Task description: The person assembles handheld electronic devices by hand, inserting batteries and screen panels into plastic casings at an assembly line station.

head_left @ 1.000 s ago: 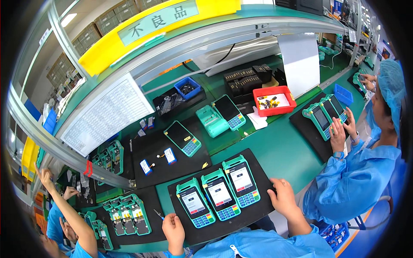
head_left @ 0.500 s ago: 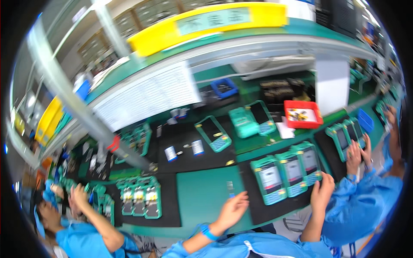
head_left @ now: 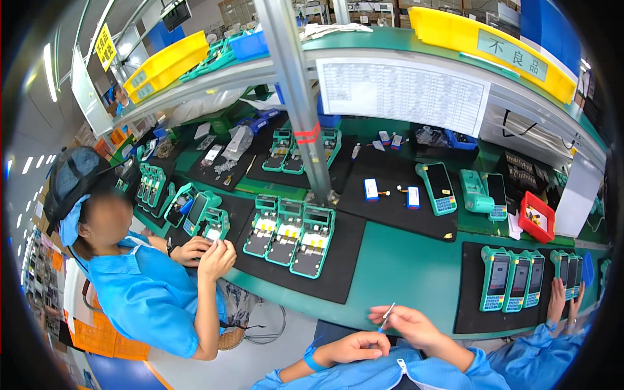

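Observation:
My right hand is closed on a thin, pointed metal tool with a blue part at its lower end, above the table's front edge. Its exact kind is too small to tell. Just below it, my left hand, with a blue band at the wrist, has curled fingers close to that blue end; whether anything is in them is hidden. Nearest on the left, a black mat carries three opened green device housings joined side by side. To the right, three green handheld terminals stand on another mat.
A co-worker at left handles a green housing. Another person's hands touch terminals at far right. White-and-blue batteries, a terminal and a red bin lie farther back. A metal post rises mid-table.
My view has swung left. My right hand has come from beside the terminals to my left hand and now holds the thin tool. A small blue-ended item seen earlier on the green tabletop no longer lies there.

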{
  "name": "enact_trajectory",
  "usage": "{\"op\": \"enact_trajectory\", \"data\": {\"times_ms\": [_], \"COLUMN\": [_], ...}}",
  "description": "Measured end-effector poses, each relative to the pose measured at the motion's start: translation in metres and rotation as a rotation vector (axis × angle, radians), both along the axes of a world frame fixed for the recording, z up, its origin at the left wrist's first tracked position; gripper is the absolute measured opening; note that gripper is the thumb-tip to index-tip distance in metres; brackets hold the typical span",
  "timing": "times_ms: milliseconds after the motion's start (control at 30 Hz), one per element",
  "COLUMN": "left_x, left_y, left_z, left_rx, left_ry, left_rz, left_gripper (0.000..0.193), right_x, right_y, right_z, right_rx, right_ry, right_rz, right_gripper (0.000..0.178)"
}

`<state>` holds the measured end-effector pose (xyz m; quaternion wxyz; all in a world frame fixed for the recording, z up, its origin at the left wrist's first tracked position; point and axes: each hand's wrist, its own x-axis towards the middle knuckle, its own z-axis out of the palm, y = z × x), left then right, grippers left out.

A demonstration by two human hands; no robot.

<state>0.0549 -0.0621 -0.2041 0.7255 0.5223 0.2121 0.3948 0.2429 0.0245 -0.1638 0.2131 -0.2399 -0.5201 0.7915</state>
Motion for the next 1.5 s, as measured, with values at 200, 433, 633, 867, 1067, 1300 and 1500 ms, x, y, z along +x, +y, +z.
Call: {"op": "enact_trajectory", "data": {"times_ms": [200,433,633,867,1067,1300,1500], "left_x": [-0.017,-0.035,-0.035,-0.02,0.032,0.014,0.029], "left_y": [-0.039,0.031,0.027,0.064,0.051,0.028,0.024], "left_z": [-0.058,-0.161,-0.189,-0.176,-0.172,-0.158,-0.156], "left_rx": [-0.343,-0.492,-0.451,-0.522,-0.527,-0.415,-0.492], "left_ry": [-0.733,-0.655,-0.698,-0.462,-0.593,-0.541,-0.453], "left_rz": [0.243,0.799,0.776,0.887,0.802,0.684,0.763], "left_gripper": [0.017,0.032,0.036,0.028,0.019,0.023,0.028], "right_x": [-0.024,-0.02,-0.032,-0.055,-0.026,-0.051,-0.023], "right_y": [-0.042,-0.086,-0.087,-0.066,-0.058,-0.064,-0.065], "right_z": [-0.038,-0.08,-0.112,-0.181,-0.181,-0.178,-0.187], "right_rx": [-0.319,0.327,0.598,0.595,0.179,0.004,-0.15], "right_ry": [0.338,-0.432,-0.489,-0.487,-0.445,-0.313,-0.265], "right_rz": [-0.14,-0.228,-0.361,-0.428,-0.525,-0.629,-0.884], "right_gripper": [0.031,0.016,0.018,0.023,0.029,0.02,0.022]}}
